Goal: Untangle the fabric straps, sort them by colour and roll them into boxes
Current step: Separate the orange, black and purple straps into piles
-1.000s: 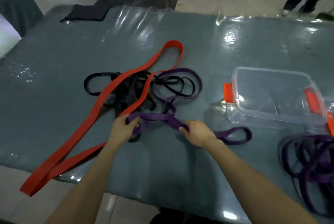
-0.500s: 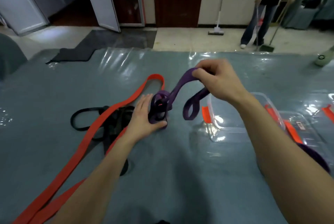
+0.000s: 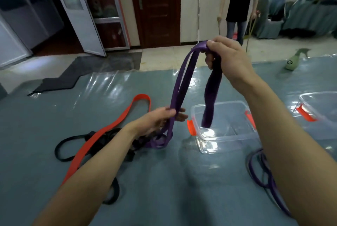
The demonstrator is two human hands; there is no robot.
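Untangling step. You are lifting the purple strap (image 3: 179, 83): your right hand (image 3: 228, 58) is pinching its raised fold, and your left hand (image 3: 160, 120) is gripping the doubled length below. Its lowest loop is lying beside the black straps (image 3: 62, 150), left of the clear box (image 3: 224, 140). Likely next: pulling that loop free before rolling.

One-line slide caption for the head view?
Right hand and left hand hold a purple fabric strap over a clear plastic box.
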